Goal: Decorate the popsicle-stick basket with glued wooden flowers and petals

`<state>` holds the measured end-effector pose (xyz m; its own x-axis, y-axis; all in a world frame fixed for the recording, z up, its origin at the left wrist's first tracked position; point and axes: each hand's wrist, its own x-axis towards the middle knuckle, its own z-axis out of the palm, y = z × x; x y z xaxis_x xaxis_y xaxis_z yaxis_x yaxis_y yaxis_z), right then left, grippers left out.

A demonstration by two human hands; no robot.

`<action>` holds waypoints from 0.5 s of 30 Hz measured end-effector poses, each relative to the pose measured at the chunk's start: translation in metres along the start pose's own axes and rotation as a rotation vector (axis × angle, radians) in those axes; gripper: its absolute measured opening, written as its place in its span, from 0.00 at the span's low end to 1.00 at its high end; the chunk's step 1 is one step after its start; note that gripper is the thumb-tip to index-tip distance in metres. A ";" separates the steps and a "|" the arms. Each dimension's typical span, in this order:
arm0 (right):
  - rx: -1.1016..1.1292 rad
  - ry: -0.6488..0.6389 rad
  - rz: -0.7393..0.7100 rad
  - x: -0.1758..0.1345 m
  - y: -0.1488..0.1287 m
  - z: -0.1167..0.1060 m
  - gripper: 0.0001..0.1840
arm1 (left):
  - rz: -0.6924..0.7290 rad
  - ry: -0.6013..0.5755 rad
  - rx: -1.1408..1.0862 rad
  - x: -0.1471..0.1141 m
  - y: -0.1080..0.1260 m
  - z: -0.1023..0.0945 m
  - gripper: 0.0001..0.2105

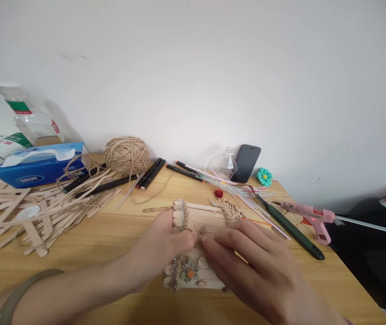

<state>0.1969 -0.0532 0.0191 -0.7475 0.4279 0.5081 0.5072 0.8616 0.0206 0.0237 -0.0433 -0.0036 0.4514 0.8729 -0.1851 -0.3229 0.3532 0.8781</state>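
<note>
A small piece made of craft sticks (199, 215) lies on the table in front of me, its ends bound with twine and glittery trim. My left hand (165, 246) grips its left side, the thumb stretched across the top to a small twine flower (197, 228). The fingertips of my right hand (257, 262) pinch together at that flower from the right, covering the right part of the sticks. Nearer to me on the same piece, a grey-green flower with an orange centre (190, 272) shows.
Loose craft sticks (44, 216), a blue tissue box (44, 167) and a twine ball (127, 155) are at left. Markers (150, 174) and a phone (247, 162) lie behind. At right are a green-handled tool (292, 228) and a pink glue gun (314, 219) near the table edge.
</note>
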 end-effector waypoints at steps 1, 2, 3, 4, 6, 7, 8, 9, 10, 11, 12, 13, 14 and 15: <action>0.016 0.014 0.010 0.001 -0.001 0.000 0.06 | 0.007 -0.007 0.001 0.000 0.000 0.000 0.15; 0.044 0.040 0.032 0.002 -0.002 0.000 0.06 | 0.013 -0.013 0.002 0.001 0.001 0.000 0.15; 0.081 0.074 0.068 0.003 -0.003 0.000 0.07 | 0.022 -0.020 0.004 0.001 0.001 0.000 0.14; 0.119 0.110 0.109 0.005 -0.004 0.001 0.06 | 0.030 -0.023 0.006 0.001 0.001 -0.001 0.14; 0.170 0.156 0.184 0.008 -0.008 0.001 0.06 | 0.039 -0.027 0.013 0.002 0.000 -0.001 0.13; 0.180 0.162 0.208 0.010 -0.009 0.002 0.06 | 0.041 -0.022 0.017 0.002 -0.001 -0.001 0.13; 0.182 0.165 0.222 0.012 -0.011 0.002 0.06 | 0.044 -0.017 0.022 0.002 -0.002 0.000 0.13; 0.179 0.165 0.229 0.013 -0.012 0.003 0.06 | 0.049 -0.008 0.026 0.002 -0.002 0.000 0.13; 0.175 0.163 0.236 0.014 -0.012 0.004 0.06 | 0.055 -0.005 0.030 0.002 -0.002 0.001 0.14; 0.169 0.162 0.242 0.014 -0.013 0.004 0.07 | 0.064 -0.005 0.033 0.002 -0.001 0.001 0.14; 0.165 0.158 0.249 0.015 -0.013 0.005 0.08 | 0.072 -0.007 0.034 0.003 -0.001 0.002 0.14; 0.159 0.150 0.256 0.015 -0.013 0.005 0.08 | 0.076 -0.008 0.034 0.003 -0.001 0.002 0.14; 0.157 0.143 0.260 0.015 -0.012 0.006 0.08 | 0.077 -0.004 0.035 0.003 0.000 0.002 0.15; 0.153 0.138 0.260 0.015 -0.012 0.006 0.08 | 0.075 0.004 0.036 0.003 0.000 0.002 0.14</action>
<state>0.1769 -0.0554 0.0214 -0.5307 0.6071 0.5915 0.5955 0.7636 -0.2495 0.0264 -0.0415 -0.0033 0.4234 0.8980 -0.1196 -0.3254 0.2740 0.9050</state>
